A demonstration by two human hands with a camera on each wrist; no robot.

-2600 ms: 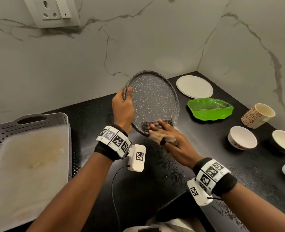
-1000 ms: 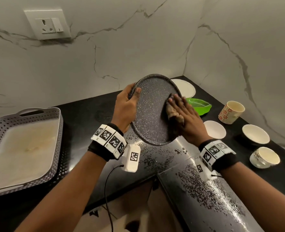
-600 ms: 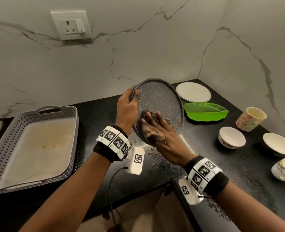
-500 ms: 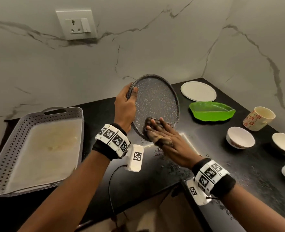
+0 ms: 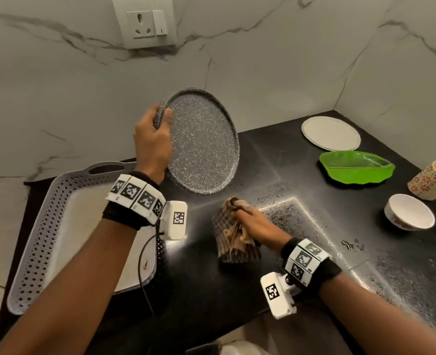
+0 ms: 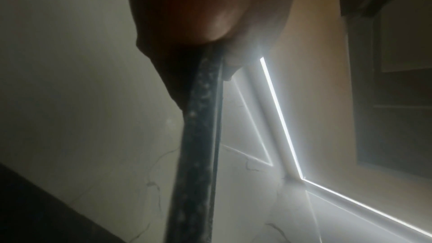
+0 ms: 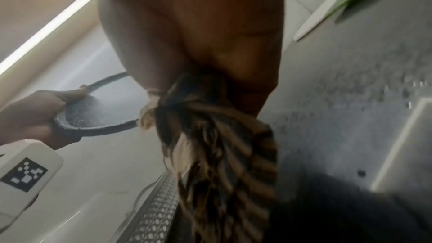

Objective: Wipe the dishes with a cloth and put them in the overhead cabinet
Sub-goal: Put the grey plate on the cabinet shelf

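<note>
So you're standing at a glossy black speckled worktop (image 5: 301, 252) tucked into a corner of white marble-look wall. Biggest thing on it is the grey perforated plastic tray (image 5: 45, 226) with handle cutouts on your left; it's lined with a pale sheet that has a yellowish stain on it, and no dishes are in it.

Next down, the round dark grey speckled plate (image 5: 204, 142) is up off the worktop, tilted nearly on edge, face toward you. Your left hand (image 5: 153, 142) is clamped on its left rim, thumb on the face and fingers curled behind. The left wrist view just shows the rim edge-on running out of your palm.

Over on the right there's a flat white round plate (image 5: 330, 133) back in the corner, a bright green leaf-shaped dish (image 5: 357, 167) just in front of it, a floral mug (image 5: 432, 179) lying tipped on its side at the edge, and a small white bowl (image 5: 409, 212) sitting upright, nothing inside it.

Your right hand (image 5: 255, 224) is low by the worktop, fingers bunched round a brown and tan checked cloth (image 5: 233, 237), which hangs down from your grip. It's well apart from the plate.
</note>
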